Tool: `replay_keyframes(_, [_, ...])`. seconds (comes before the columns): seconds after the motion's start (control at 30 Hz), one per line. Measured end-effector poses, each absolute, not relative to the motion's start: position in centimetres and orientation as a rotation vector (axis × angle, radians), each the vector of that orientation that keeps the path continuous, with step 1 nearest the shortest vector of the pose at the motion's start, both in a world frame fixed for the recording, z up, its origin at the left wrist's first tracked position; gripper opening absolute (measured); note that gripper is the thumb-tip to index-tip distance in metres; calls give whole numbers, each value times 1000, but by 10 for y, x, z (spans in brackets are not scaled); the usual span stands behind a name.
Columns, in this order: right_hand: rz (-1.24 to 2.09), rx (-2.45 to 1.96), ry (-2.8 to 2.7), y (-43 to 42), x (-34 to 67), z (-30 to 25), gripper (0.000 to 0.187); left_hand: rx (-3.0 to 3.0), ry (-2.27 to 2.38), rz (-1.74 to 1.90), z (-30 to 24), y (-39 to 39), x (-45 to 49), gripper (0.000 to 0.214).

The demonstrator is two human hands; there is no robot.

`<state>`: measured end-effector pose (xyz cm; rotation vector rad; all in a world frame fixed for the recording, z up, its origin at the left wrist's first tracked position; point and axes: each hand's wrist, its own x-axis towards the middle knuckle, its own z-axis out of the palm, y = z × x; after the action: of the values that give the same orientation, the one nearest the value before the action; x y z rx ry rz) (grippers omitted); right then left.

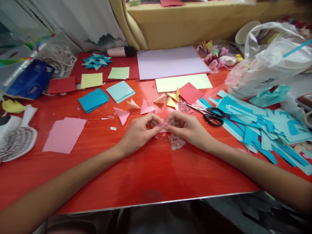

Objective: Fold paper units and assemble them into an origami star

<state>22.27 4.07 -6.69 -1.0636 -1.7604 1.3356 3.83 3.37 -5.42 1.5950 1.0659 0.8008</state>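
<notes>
Between my two hands is a small folded piece of pink paper (pixel 163 127), a little above the red table. My left hand (pixel 140 130) pinches its left side with thumb and fingers, and my right hand (pixel 186 128) pinches its right side. Part of the paper is hidden by the fingers. Just beyond my hands lie folded pink paper pieces (pixel 122 115), an orange one (pixel 133 104) and yellow ones (pixel 171 103). A stack of flat pink paper (pixel 64 135) rests off to the left.
Black-handled scissors (pixel 214 117) lie right of my hands, beside a heap of blue paper strips (pixel 265 123). Blue paper squares (pixel 93 100) and a red square (pixel 190 93) sit farther back. A hairbrush (pixel 19 139) is at far left, a plastic bag (pixel 270 61) at right.
</notes>
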Motion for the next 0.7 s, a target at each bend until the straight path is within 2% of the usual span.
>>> replay_keyframes(0.4, [1478,-954,-1514,46,225,-64,4,1420,996,917,-58,41,35,4])
replay_keyframes(0.7, [1521,-938,-1403,47,227,-67,10,1370,1040,925,-58,40,35,9])
